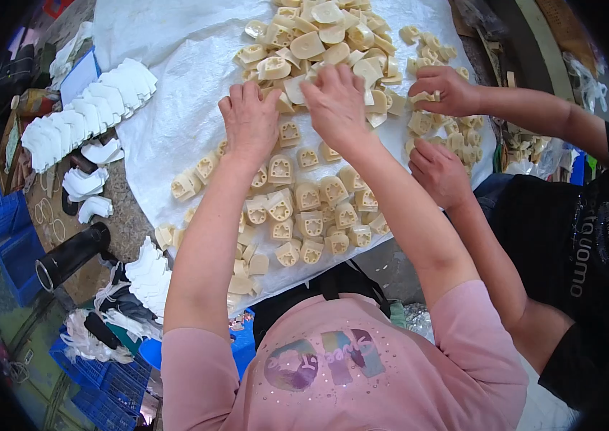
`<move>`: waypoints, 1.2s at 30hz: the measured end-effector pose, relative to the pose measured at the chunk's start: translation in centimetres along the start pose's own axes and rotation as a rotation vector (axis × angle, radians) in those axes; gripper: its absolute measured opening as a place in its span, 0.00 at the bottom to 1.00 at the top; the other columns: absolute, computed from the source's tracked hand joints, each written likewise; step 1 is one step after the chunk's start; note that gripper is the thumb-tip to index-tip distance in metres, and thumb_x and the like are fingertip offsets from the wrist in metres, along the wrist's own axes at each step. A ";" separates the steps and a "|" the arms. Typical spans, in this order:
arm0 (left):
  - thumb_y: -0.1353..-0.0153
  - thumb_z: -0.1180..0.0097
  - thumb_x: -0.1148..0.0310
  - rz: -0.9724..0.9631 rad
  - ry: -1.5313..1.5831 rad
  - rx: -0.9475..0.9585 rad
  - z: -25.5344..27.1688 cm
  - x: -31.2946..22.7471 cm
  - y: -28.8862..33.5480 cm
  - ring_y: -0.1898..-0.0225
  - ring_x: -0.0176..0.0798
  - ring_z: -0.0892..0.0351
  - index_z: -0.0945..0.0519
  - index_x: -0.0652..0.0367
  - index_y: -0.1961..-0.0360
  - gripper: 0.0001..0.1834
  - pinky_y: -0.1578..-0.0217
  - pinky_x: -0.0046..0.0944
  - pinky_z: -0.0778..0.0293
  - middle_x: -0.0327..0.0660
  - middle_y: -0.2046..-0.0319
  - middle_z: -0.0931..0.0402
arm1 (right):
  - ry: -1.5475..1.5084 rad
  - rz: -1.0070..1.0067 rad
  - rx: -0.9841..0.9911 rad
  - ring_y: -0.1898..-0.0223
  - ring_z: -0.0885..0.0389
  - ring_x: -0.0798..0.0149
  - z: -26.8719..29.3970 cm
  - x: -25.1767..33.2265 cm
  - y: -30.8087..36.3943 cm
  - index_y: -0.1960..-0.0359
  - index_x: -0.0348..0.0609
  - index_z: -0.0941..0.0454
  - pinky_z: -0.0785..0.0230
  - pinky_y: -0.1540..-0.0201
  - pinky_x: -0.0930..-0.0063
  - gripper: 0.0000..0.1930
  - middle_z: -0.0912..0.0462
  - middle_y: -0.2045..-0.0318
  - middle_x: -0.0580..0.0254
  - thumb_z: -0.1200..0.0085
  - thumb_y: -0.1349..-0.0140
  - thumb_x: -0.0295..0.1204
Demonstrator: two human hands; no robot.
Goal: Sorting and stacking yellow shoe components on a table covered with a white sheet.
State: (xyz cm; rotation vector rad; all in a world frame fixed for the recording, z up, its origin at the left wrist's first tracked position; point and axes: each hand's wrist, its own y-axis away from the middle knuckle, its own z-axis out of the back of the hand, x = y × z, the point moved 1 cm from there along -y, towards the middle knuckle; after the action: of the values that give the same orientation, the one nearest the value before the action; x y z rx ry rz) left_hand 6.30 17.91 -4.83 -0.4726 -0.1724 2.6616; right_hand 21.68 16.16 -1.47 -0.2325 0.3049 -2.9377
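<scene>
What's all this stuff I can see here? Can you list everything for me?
cream plastic parts: many, cream, heaped and spread on the white sheet
white sheet: one, white, covering the table
flat white pieces: many, white, in rows and stacks at left
black tube: one, black, lower left
blue crates: several, blue, left and lower left
co-worker's hands: two, at right among the parts, black sleeves
left hand: one, resting on the cream parts
right hand: one, fingers at the heap's edge
</scene>
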 end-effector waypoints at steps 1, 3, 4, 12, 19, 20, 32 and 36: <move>0.53 0.37 0.70 -0.005 0.004 0.001 -0.5 -0.1 -0.2 0.55 0.44 0.37 0.21 0.44 0.56 0.20 0.55 0.45 0.43 0.37 0.62 0.34 | 0.069 0.053 -0.006 0.53 0.33 0.58 -0.2 0.4 -0.8 0.68 0.49 0.20 0.44 0.54 0.61 0.09 0.29 0.63 0.63 0.47 0.53 0.26; 0.54 0.36 0.70 0.041 -0.010 -0.014 -1.2 -0.2 -0.7 0.54 0.44 0.38 0.21 0.44 0.58 0.19 0.55 0.45 0.43 0.37 0.60 0.34 | 0.139 0.102 -0.011 0.53 0.34 0.58 -0.7 0.7 -2.0 0.68 0.50 0.20 0.45 0.54 0.60 0.09 0.30 0.62 0.63 0.47 0.53 0.25; 0.54 0.36 0.70 0.038 -0.009 -0.012 -1.3 -0.2 -0.9 0.54 0.44 0.38 0.21 0.44 0.58 0.19 0.55 0.45 0.43 0.37 0.60 0.34 | 0.184 0.089 0.065 0.52 0.34 0.58 -1.1 0.7 -2.4 0.69 0.50 0.20 0.46 0.53 0.59 0.08 0.30 0.62 0.62 0.47 0.52 0.26; 0.55 0.36 0.69 0.055 0.128 -0.047 0.1 0.8 -0.2 0.54 0.43 0.37 0.22 0.47 0.63 0.15 0.55 0.46 0.44 0.36 0.62 0.33 | 0.124 0.087 0.018 0.52 0.35 0.60 -0.6 -0.2 -0.9 0.73 0.50 0.20 0.49 0.52 0.59 0.04 0.30 0.63 0.63 0.46 0.51 0.30; 0.58 0.37 0.70 0.073 0.266 -0.124 2.9 1.5 1.4 0.56 0.43 0.37 0.24 0.48 0.65 0.16 0.55 0.44 0.45 0.37 0.64 0.32 | -0.180 0.023 -0.068 0.59 0.33 0.59 1.7 0.1 4.0 0.79 0.47 0.25 0.48 0.54 0.59 0.03 0.30 0.68 0.64 0.45 0.56 0.23; 0.59 0.36 0.69 0.016 0.213 -0.124 3.0 1.1 1.6 0.56 0.42 0.36 0.23 0.49 0.65 0.16 0.55 0.44 0.44 0.36 0.65 0.32 | -0.173 0.035 -0.054 0.59 0.33 0.60 1.5 0.2 4.8 0.79 0.47 0.25 0.47 0.54 0.58 0.03 0.30 0.69 0.65 0.46 0.56 0.24; 0.53 0.40 0.71 -0.199 0.046 0.176 1.3 -1.7 1.9 0.52 0.43 0.34 0.18 0.55 0.69 0.08 0.50 0.47 0.43 0.39 0.64 0.29 | -0.071 0.187 0.428 0.54 0.33 0.63 0.5 1.0 8.0 0.71 0.50 0.20 0.49 0.48 0.57 0.08 0.28 0.66 0.67 0.46 0.55 0.24; 0.52 0.36 0.67 -0.128 0.167 0.224 1.4 -1.2 2.0 0.52 0.42 0.35 0.16 0.52 0.68 0.08 0.51 0.47 0.43 0.37 0.63 0.28 | -0.167 0.150 0.366 0.61 0.28 0.61 0.9 0.3 7.0 0.66 0.50 0.19 0.41 0.53 0.60 0.10 0.23 0.68 0.65 0.47 0.50 0.24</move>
State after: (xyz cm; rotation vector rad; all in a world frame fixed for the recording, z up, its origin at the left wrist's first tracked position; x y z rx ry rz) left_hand 5.99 15.53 -3.54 -0.5861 0.1393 2.4643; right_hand 22.70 9.18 -2.11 -0.3791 -0.2276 -2.7372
